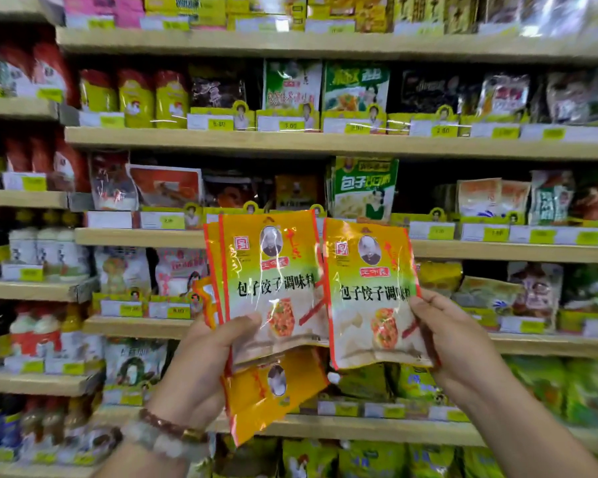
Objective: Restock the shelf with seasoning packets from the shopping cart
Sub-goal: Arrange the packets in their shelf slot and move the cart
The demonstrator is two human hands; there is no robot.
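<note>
My left hand (201, 367) grips a fanned stack of orange-yellow seasoning packets (270, 281), thumb across the front one; another packet of the stack hangs upside down below (277, 391). My right hand (453, 339) pinches a single matching packet (370, 291) by its right edge, just right of the stack and apart from it. Both are raised in front of the wooden shelf (142, 236). The shopping cart is out of view.
Several shelf boards hold rows of bagged seasonings behind yellow price tags. A green and white packet (363, 188) stands on the shelf just above my hands, with dark gaps beside it. Bottles (45, 250) line the left unit. Green bags (411, 381) fill the lower shelves.
</note>
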